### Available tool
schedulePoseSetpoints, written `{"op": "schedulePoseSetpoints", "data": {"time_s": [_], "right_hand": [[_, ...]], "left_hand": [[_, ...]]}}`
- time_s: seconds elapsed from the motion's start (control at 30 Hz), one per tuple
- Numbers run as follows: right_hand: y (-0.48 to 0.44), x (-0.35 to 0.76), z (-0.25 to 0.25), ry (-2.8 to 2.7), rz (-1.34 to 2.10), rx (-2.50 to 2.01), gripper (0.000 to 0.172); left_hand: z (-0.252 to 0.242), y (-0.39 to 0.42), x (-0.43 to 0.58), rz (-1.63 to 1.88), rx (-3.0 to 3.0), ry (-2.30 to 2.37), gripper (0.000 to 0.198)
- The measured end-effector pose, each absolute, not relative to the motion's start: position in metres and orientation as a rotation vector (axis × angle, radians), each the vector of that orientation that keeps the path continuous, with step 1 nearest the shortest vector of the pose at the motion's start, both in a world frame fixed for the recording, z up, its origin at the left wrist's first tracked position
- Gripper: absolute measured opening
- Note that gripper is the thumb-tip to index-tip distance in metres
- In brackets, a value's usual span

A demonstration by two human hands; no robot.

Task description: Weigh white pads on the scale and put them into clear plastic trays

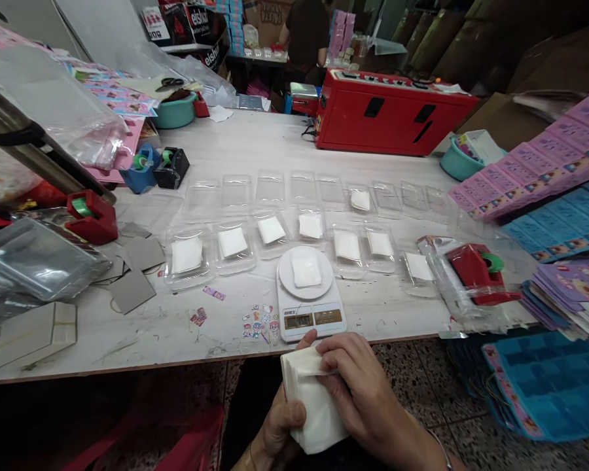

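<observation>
My left hand (287,418) is closed around a thick stack of white square sheets (319,418), held below the table's front edge. The fingers of my right hand (358,379) pinch the top of that stack, at a sheet's edge. Just beyond the hands stands a white digital scale (281,320) with a lit display, whose last digits are hard to read. A small pile of white squares (306,269) lies on its round plate. Behind the scale is a row of clear plastic trays (216,261), several with white squares (233,242) inside.
Farther back runs another row of clear trays (236,191). A red machine (373,118) stands at the rear. Tape dispensers (92,219) and grey cards (132,281) are left; pink boxes (535,163) and another red dispenser (476,271) are right. A person (308,33) is in the background.
</observation>
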State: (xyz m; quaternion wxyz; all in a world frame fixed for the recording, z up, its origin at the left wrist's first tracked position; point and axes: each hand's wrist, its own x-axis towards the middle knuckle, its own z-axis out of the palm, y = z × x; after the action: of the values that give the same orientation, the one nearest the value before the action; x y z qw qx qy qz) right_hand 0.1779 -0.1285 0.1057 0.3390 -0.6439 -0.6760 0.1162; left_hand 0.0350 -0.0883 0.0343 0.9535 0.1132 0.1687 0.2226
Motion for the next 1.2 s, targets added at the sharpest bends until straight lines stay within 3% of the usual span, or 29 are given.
{"op": "schedulePoseSetpoints", "data": {"time_s": [0.2,0.4,0.63,0.93,1.07,1.2], "right_hand": [[-0.125,0.179,0.100,-1.812,0.057,-1.574,0.019],[-0.121,0.184,0.101,-1.869,0.055,-1.555,0.020],[-0.111,0.194,0.109,-1.813,0.341,-1.565,0.019],[-0.069,0.238,0.114,-1.357,1.137,-1.514,0.026],[-0.029,0.265,0.107,-1.361,1.175,-1.500,0.029],[0.004,0.283,0.092,-1.509,1.056,-1.654,0.024]], "left_hand": [[0.037,-0.082,0.041,0.479,0.199,0.340,0.117],[0.030,-0.078,0.046,0.521,0.187,0.313,0.113],[0.032,-0.072,0.049,0.544,0.170,0.282,0.108],[0.012,-0.043,0.039,0.625,0.107,0.182,0.095],[-0.003,-0.025,0.016,0.666,0.140,0.077,0.085],[0.002,-0.010,-0.002,0.675,0.167,0.118,0.088]]}}
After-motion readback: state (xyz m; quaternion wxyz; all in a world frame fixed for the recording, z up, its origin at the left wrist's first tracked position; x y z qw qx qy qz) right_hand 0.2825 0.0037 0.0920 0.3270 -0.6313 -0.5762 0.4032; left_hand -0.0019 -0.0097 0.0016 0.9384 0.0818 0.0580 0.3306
